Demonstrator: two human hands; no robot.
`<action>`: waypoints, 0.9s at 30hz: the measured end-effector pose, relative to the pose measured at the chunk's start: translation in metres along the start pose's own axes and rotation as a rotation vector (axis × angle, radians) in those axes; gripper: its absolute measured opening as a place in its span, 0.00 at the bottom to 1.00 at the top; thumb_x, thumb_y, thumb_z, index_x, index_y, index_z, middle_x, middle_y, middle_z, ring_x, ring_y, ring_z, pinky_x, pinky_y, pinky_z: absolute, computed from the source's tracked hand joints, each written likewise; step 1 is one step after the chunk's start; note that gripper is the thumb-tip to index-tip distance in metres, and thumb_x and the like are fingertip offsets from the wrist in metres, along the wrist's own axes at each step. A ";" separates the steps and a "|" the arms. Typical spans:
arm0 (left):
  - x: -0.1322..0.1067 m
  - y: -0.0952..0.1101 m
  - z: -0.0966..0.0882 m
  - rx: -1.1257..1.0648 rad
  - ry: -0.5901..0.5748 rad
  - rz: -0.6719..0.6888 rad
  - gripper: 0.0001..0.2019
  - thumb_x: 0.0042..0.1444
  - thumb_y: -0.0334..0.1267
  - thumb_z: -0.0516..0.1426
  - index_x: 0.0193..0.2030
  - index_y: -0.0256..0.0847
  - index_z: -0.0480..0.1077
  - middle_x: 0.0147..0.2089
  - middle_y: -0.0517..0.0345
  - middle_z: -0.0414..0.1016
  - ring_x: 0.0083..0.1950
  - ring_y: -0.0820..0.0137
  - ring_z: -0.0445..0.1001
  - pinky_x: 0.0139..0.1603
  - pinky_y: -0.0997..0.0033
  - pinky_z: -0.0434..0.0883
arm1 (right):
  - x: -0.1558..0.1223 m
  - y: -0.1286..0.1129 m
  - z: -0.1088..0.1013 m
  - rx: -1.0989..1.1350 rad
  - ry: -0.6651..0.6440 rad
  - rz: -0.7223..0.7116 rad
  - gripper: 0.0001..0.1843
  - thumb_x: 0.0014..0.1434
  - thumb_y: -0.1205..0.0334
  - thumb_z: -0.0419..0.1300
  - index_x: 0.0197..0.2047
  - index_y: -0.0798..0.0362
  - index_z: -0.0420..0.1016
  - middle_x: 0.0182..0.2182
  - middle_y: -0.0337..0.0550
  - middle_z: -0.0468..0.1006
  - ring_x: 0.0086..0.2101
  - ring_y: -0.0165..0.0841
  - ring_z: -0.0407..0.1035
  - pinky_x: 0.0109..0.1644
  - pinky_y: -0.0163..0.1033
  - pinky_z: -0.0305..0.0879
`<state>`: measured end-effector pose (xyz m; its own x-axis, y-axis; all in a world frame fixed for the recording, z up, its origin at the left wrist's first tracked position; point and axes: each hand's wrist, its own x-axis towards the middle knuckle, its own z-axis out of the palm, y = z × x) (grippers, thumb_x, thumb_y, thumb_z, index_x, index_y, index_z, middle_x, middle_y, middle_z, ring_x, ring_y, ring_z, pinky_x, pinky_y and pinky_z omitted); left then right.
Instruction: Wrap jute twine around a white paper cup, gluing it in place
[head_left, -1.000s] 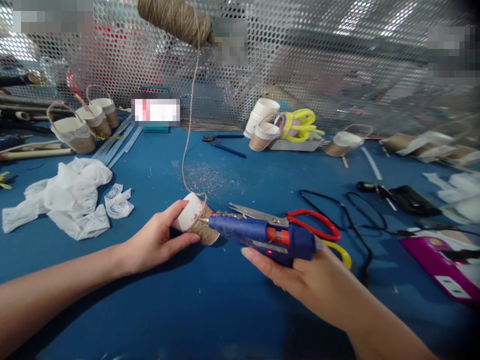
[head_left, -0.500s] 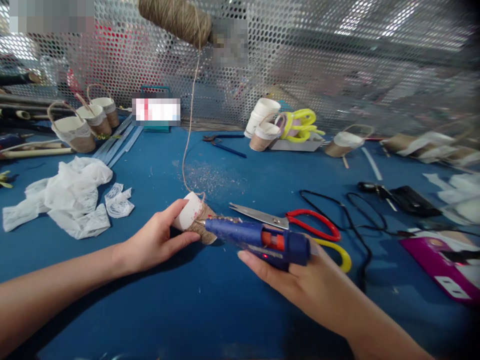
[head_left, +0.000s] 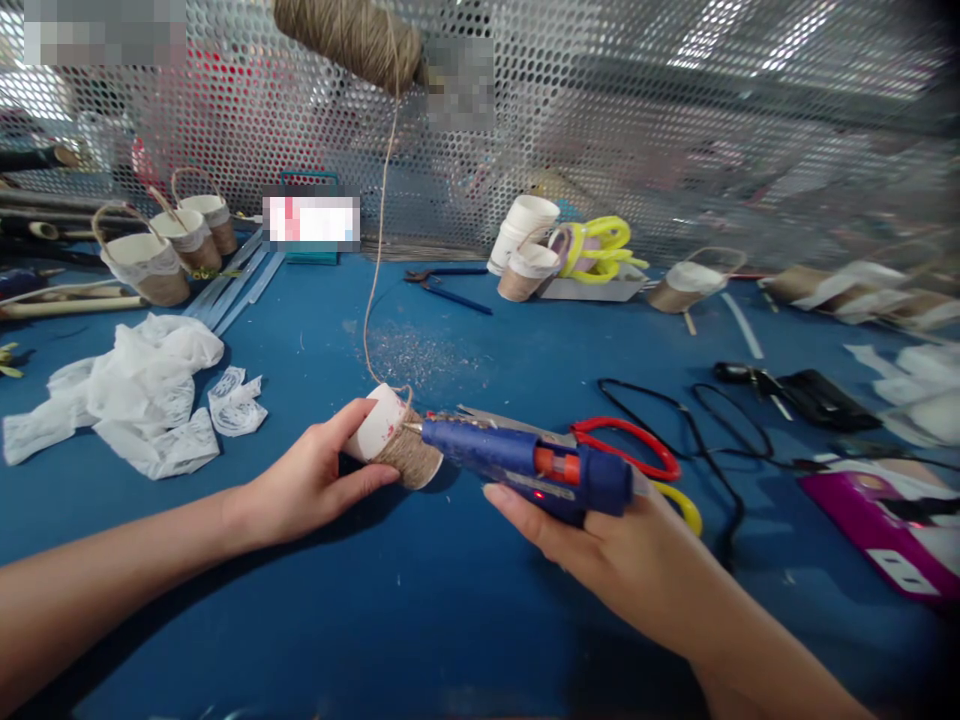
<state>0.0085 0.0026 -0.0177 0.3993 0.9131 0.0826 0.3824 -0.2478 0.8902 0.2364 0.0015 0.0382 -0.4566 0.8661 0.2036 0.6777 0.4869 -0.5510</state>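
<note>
My left hand [head_left: 311, 480] grips a white paper cup [head_left: 379, 425] lying on its side, its lower half wrapped in brown twine [head_left: 416, 462]. A strand of twine [head_left: 375, 270] runs up from the cup to a spool [head_left: 349, 38] hung on the mesh wall. My right hand [head_left: 630, 560] holds a blue glue gun [head_left: 525, 465], with its nozzle touching the cup at the edge of the wrapping. Red-handled scissors [head_left: 622, 445] lie on the blue table [head_left: 450, 600] just behind the gun.
White lace scraps [head_left: 135, 395] lie at the left. Finished twine-wrapped cups [head_left: 154, 265] stand at the back left, and stacked cups [head_left: 525, 245] with yellow scissors [head_left: 604, 245] at the back centre. Black cables [head_left: 705, 430] and a magenta box [head_left: 885, 530] sit to the right. Pliers [head_left: 446, 285] lie behind.
The glue gun has shifted slightly, its nozzle now a little higher on the cup. The left hand and cup stay in nearly the same place.
</note>
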 end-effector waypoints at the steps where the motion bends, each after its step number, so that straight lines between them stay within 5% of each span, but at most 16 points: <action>1: 0.000 0.000 0.000 0.004 0.003 0.001 0.17 0.55 0.38 0.55 0.50 0.37 0.59 0.42 0.53 0.72 0.41 0.67 0.70 0.42 0.70 0.68 | -0.001 0.000 0.000 0.004 -0.018 0.008 0.05 0.54 0.59 0.56 0.34 0.49 0.71 0.30 0.38 0.79 0.32 0.34 0.74 0.34 0.35 0.71; 6: -0.001 0.000 0.000 0.025 0.019 0.001 0.18 0.55 0.38 0.54 0.51 0.37 0.58 0.42 0.53 0.72 0.40 0.67 0.70 0.42 0.70 0.68 | -0.005 -0.001 0.004 0.022 -0.099 0.015 0.06 0.54 0.59 0.55 0.30 0.50 0.72 0.25 0.38 0.79 0.27 0.34 0.74 0.22 0.34 0.68; 13: 0.000 0.000 0.000 0.007 -0.001 -0.002 0.17 0.55 0.38 0.55 0.50 0.37 0.58 0.42 0.53 0.72 0.41 0.67 0.70 0.42 0.71 0.68 | -0.002 0.002 0.002 -0.013 -0.026 0.005 0.08 0.55 0.58 0.55 0.35 0.49 0.72 0.29 0.39 0.78 0.28 0.34 0.73 0.28 0.35 0.69; 20: -0.001 -0.001 -0.001 0.013 -0.017 -0.020 0.17 0.55 0.39 0.54 0.50 0.37 0.58 0.41 0.53 0.72 0.41 0.67 0.71 0.42 0.69 0.68 | -0.001 0.011 0.002 -0.011 -0.057 0.031 0.07 0.55 0.55 0.55 0.31 0.46 0.72 0.15 0.33 0.71 0.18 0.31 0.69 0.21 0.34 0.64; 27: -0.001 -0.001 -0.002 0.028 -0.003 -0.023 0.19 0.55 0.38 0.55 0.52 0.39 0.56 0.44 0.52 0.72 0.42 0.66 0.71 0.43 0.68 0.68 | 0.002 0.013 0.002 -0.007 -0.071 0.029 0.10 0.56 0.54 0.53 0.30 0.46 0.73 0.15 0.33 0.72 0.19 0.32 0.69 0.23 0.35 0.65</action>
<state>0.0064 0.0025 -0.0179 0.3929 0.9176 0.0608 0.4144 -0.2357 0.8791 0.2435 0.0095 0.0299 -0.4757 0.8700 0.1297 0.6951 0.4622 -0.5506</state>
